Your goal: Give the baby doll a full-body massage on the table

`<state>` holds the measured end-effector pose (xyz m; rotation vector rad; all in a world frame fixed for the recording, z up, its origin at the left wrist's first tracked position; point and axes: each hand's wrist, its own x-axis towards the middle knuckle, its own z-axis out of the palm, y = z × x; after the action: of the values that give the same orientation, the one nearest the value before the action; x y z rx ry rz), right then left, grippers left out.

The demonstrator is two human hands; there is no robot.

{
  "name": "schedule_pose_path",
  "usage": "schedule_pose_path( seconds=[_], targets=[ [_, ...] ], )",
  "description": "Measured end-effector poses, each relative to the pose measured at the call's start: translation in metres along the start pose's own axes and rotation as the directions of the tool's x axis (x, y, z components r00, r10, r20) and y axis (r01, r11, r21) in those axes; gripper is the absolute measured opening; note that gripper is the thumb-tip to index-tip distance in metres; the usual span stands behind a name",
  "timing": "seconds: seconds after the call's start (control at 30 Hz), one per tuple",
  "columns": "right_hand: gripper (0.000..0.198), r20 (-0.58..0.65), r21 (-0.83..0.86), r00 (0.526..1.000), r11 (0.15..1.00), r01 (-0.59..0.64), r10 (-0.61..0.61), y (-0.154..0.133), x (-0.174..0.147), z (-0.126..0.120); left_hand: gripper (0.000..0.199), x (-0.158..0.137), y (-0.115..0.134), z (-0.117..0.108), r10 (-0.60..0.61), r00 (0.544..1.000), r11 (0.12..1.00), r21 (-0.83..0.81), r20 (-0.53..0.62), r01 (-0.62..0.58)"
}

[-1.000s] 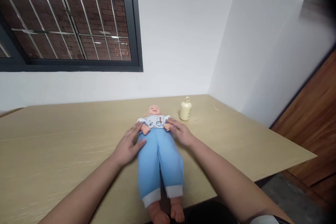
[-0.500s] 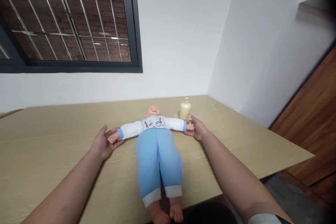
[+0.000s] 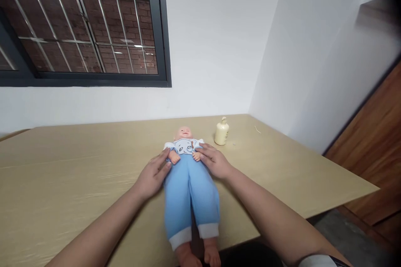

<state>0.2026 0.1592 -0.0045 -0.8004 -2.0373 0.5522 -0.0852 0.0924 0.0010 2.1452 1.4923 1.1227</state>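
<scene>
A baby doll point(image 3: 191, 187) lies face up on the table, its head toward the wall and its feet at the near edge. It wears blue trousers and a white top with an elephant face. My left hand point(image 3: 155, 174) holds the doll's arm on the left side, fingers over the sleeve and thumb below. On the other side my right hand point(image 3: 216, 162) holds the doll's other arm, its fingers lying over the sleeve. Both doll arms are folded in against the belly, and their small hands show between mine. My palms are hidden.
A cream pump bottle point(image 3: 222, 132) stands on the table point(image 3: 78, 183), beyond my right hand. A thin pale strip point(image 3: 257, 129) lies farther right. White walls and a barred window point(image 3: 84, 25) border the back. A wooden panel point(image 3: 369, 162) is at the right.
Both my hands have moved inward with the doll's arms. The arms were stretched out sideways and now rest folded at its front. The bottle stays in place.
</scene>
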Motion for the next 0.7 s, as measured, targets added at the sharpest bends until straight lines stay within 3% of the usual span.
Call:
schedule_pose_path(
  seconds=[0.1, 0.23, 0.3, 0.37, 0.47, 0.53, 0.63, 0.7],
  targets=[
    [0.041, 0.046, -0.186, 0.997, 0.98, 0.07, -0.063, -0.01, -0.002, 0.005, 0.065, 0.0, -0.001, 0.007, 0.043, 0.998, 0.981, 0.189, 0.051, -0.052],
    [0.045, 0.025, -0.17, 0.999, 0.985, 0.038, -0.034, -0.01, -0.003, 0.005, 0.063, 0.001, -0.002, 0.008, 0.053, 0.998, 0.976, 0.21, 0.025, -0.057],
    [0.046, -0.011, -0.068, 1.0, 0.998, -0.015, 0.015, -0.006, -0.003, 0.004, 0.063, 0.001, -0.003, 0.005, 0.027, 0.999, 0.992, 0.128, -0.023, -0.024],
    [0.047, -0.033, 0.155, 0.994, 0.983, -0.096, 0.102, 0.002, -0.001, 0.001, 0.063, 0.001, -0.005, 0.0, -0.031, 0.997, 0.998, -0.048, -0.068, 0.028],
    [0.055, -0.015, 0.503, 0.965, 0.836, -0.22, 0.263, 0.019, 0.002, -0.013, 0.064, 0.003, -0.016, -0.015, -0.199, 0.978, 0.914, -0.373, -0.062, 0.163],
    [0.056, -0.017, 0.686, 0.904, 0.662, -0.3, 0.428, 0.032, 0.001, -0.028, 0.064, 0.005, -0.03, -0.027, -0.365, 0.931, 0.795, -0.531, -0.033, 0.293],
    [0.052, 0.075, 0.804, 0.713, 0.38, -0.456, 0.697, 0.048, -0.003, -0.054, 0.059, 0.008, -0.055, -0.042, -0.603, 0.798, 0.554, -0.705, 0.026, 0.442],
    [0.049, 0.156, 0.77, 0.626, 0.303, -0.562, 0.764, 0.054, -0.006, -0.066, 0.056, 0.009, -0.067, -0.048, -0.682, 0.724, 0.414, -0.759, 0.106, 0.502]
  ],
)
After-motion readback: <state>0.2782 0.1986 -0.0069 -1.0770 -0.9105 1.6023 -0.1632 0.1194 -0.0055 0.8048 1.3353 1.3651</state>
